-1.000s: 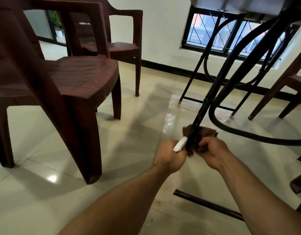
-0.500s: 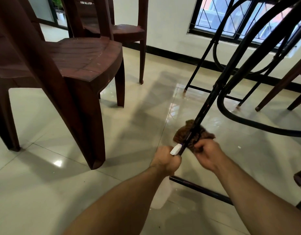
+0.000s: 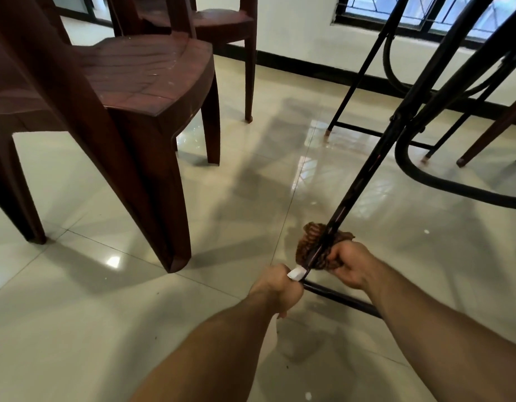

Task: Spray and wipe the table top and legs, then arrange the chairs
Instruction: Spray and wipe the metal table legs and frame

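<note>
The right hand point(image 3: 348, 265) has its fingers closed around a brown cloth point(image 3: 309, 245), wrapped on the black table leg point(image 3: 364, 175) just above the leg's foot rail point(image 3: 338, 297); the left hand point(image 3: 277, 288), beside the leg's base, is fisted around a white object point(image 3: 296, 274), likely the spray bottle, mostly hidden; the cloth looks soft and light, the thin metal leg stiff and probably slick; best gripped by bunching cloth fully round it.
</note>
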`<state>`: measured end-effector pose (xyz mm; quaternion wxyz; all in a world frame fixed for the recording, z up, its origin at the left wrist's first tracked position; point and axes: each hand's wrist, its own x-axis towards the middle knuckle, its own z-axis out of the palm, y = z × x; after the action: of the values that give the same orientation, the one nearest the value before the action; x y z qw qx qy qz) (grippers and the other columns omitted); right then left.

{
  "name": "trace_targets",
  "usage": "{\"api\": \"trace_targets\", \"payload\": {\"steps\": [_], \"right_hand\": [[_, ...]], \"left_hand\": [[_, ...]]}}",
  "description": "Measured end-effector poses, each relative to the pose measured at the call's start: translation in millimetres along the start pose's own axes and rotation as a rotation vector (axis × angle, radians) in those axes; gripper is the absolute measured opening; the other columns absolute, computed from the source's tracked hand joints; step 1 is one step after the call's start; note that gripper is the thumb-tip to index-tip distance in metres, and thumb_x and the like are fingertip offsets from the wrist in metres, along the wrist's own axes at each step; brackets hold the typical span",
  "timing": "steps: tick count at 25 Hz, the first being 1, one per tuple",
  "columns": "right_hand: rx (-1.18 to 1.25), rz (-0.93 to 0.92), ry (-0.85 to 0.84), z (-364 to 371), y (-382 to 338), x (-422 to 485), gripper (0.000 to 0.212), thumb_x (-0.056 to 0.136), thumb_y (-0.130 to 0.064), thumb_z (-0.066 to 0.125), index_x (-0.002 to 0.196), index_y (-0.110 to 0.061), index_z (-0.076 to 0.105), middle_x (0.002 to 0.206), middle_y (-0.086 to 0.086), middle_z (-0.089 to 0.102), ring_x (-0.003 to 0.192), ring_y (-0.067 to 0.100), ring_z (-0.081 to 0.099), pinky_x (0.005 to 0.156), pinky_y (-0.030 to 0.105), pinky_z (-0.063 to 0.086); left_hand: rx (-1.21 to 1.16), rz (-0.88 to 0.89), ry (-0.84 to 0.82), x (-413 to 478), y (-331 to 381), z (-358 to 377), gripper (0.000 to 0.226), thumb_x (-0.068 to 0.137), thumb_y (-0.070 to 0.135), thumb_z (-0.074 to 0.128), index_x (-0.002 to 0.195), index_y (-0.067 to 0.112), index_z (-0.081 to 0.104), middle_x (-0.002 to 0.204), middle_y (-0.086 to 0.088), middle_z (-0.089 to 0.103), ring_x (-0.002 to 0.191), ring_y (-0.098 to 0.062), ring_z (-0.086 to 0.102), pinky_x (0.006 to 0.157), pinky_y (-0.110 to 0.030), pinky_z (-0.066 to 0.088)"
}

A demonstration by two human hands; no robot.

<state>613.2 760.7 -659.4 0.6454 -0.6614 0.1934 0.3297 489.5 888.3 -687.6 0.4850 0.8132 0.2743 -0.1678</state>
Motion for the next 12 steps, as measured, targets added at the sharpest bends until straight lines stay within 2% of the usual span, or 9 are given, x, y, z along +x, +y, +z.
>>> {"api": "trace_targets", "payload": {"steps": [2, 5, 7, 10, 12], "right_hand": [[0.063, -0.032, 0.002, 1.7, 7.3, 1.7, 0.072, 0.06, 0.019, 0.03, 0.12, 0.001, 0.065, 0.117, 0.021, 0.07, 0.11, 0.037, 0.067, 0.101, 0.05, 0.051], [-0.142, 0.014, -0.051, 11.7, 26.7, -4.3, 0.074, 0.069, 0.025, 0.024, 0.114, -0.009, 0.072, 0.111, 0.017, 0.074, 0.105, 0.033, 0.071, 0.096, 0.051, 0.055], [-0.162, 0.002, -0.015, 12.5, 27.6, -4.2, 0.067, 0.073, 0.022, 0.028, 0.114, -0.008, 0.072, 0.105, 0.016, 0.075, 0.101, 0.032, 0.072, 0.095, 0.051, 0.056], [0.009, -0.18, 0.07, 2.2, 24.2, 2.0, 0.052, 0.079, 0.018, 0.038, 0.113, -0.007, 0.069, 0.101, 0.017, 0.076, 0.094, 0.036, 0.073, 0.088, 0.05, 0.058], [0.029, -0.362, 0.234, 7.7, 35.8, -0.8, 0.04, 0.083, 0.011, 0.05, 0.113, -0.009, 0.065, 0.098, 0.017, 0.074, 0.091, 0.04, 0.072, 0.079, 0.045, 0.059]], "left_hand": [[0.017, -0.019, -0.009, -1.0, -4.1, -0.5, 0.023, 0.095, 0.032, 0.058, 0.101, 0.011, 0.067, 0.086, -0.011, 0.074, 0.06, -0.027, 0.076, 0.055, -0.038, 0.064], [0.055, -0.035, -0.032, -4.0, -12.1, -1.5, 0.023, 0.096, 0.029, 0.057, 0.107, 0.01, 0.065, 0.09, -0.01, 0.072, 0.074, -0.029, 0.077, 0.069, -0.045, 0.066], [0.126, -0.038, -0.049, -6.5, -17.9, -1.9, 0.025, 0.098, 0.033, 0.055, 0.108, 0.011, 0.062, 0.092, -0.008, 0.069, 0.077, -0.028, 0.076, 0.072, -0.043, 0.066], [0.163, -0.012, -0.024, -6.9, -27.0, -13.3, 0.012, 0.096, 0.021, 0.053, 0.099, 0.012, 0.059, 0.086, -0.007, 0.065, 0.067, -0.025, 0.072, 0.063, -0.036, 0.064], [0.128, 0.001, 0.021, -1.5, -36.7, -25.3, 0.011, 0.093, 0.017, 0.053, 0.099, 0.011, 0.061, 0.084, -0.009, 0.065, 0.064, -0.025, 0.072, 0.053, -0.033, 0.06]]}}
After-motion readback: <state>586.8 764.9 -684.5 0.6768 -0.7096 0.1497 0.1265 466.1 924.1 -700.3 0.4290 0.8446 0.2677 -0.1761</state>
